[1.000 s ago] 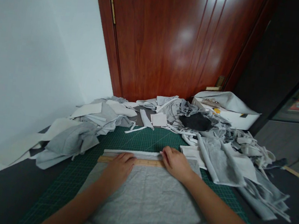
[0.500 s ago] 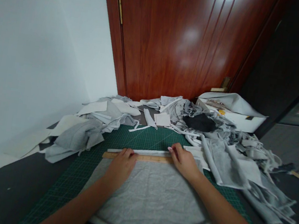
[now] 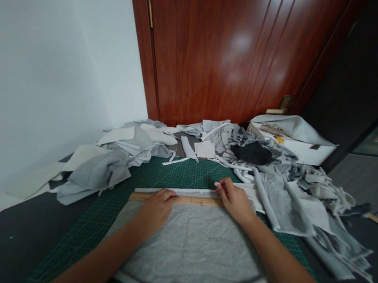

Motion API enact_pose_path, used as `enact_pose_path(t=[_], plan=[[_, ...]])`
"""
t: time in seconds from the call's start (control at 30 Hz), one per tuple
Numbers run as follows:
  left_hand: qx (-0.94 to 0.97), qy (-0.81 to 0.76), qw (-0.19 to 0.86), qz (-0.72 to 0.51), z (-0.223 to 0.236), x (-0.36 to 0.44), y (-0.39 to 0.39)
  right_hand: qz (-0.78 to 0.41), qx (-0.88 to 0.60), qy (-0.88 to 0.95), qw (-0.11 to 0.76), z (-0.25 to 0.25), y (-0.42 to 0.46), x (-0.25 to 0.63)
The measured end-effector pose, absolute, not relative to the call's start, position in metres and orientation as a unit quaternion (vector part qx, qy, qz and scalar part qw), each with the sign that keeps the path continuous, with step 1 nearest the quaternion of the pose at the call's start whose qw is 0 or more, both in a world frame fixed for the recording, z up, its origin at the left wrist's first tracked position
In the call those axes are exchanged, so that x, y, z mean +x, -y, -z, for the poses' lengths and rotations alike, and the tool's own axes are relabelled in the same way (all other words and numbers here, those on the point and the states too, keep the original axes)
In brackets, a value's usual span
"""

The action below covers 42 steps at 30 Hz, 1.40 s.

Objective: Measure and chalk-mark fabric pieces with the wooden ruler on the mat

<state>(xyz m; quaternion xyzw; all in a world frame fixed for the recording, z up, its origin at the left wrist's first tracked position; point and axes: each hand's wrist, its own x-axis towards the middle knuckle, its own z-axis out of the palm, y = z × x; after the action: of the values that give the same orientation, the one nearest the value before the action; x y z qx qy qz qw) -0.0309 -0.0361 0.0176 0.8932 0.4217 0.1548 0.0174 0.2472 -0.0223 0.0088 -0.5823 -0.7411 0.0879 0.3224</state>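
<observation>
Grey fabric (image 3: 195, 249) with pale edges lies flat, its far edge folded into a narrow strip (image 3: 199, 193). Across it, just on my side of that fold, runs a wooden ruler (image 3: 198, 201). My left hand (image 3: 155, 209) holds the ruler down near its left part, fingers bent and close together. At the ruler's right end, my right hand (image 3: 235, 202) pinches a small pale pink piece (image 3: 217, 184) that looks like tailor's chalk. Its tip is by the folded edge; whether it touches the cloth I cannot tell.
A green cutting mat (image 3: 178, 170) lies under the fabric on a dark table (image 3: 19, 235). Grey and white cloth scraps (image 3: 101, 172) heap up on the left, with more cloth (image 3: 281, 204) on the right. A white box (image 3: 302, 150) stands back right, before a wooden door (image 3: 218, 52).
My right hand has shifted slightly right and away from me along the fold. My left hand stays on the ruler, its fingers slightly flatter and reaching further right.
</observation>
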Motion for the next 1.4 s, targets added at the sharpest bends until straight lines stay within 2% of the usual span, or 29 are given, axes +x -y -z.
enact_pose_path(t=[0.37,0.63,0.87,0.97,1.17,1.4], plan=[[0.919,-0.389,0.005,-0.071,-0.032,-0.032,0.021,-0.108,-0.57,0.738,0.344,-0.008,0.02,0.246],[0.938,-0.345,0.006,-0.027,-0.046,-0.002,0.021,-0.225,-0.538,0.709,0.397,-0.005,0.012,0.253],[0.916,-0.385,-0.014,-0.112,-0.017,0.016,0.026,-0.256,-0.512,0.709,0.412,-0.004,0.008,0.258],[0.915,-0.375,-0.018,-0.151,-0.008,0.012,0.024,-0.306,-0.508,0.69,0.414,-0.007,0.008,0.27],[0.921,-0.355,-0.033,-0.155,-0.004,0.007,0.018,-0.438,-0.497,0.627,0.409,-0.013,0.013,0.312],[0.922,-0.345,-0.065,-0.161,0.003,-0.015,0.016,-0.502,-0.454,0.613,0.407,-0.015,0.019,0.301]])
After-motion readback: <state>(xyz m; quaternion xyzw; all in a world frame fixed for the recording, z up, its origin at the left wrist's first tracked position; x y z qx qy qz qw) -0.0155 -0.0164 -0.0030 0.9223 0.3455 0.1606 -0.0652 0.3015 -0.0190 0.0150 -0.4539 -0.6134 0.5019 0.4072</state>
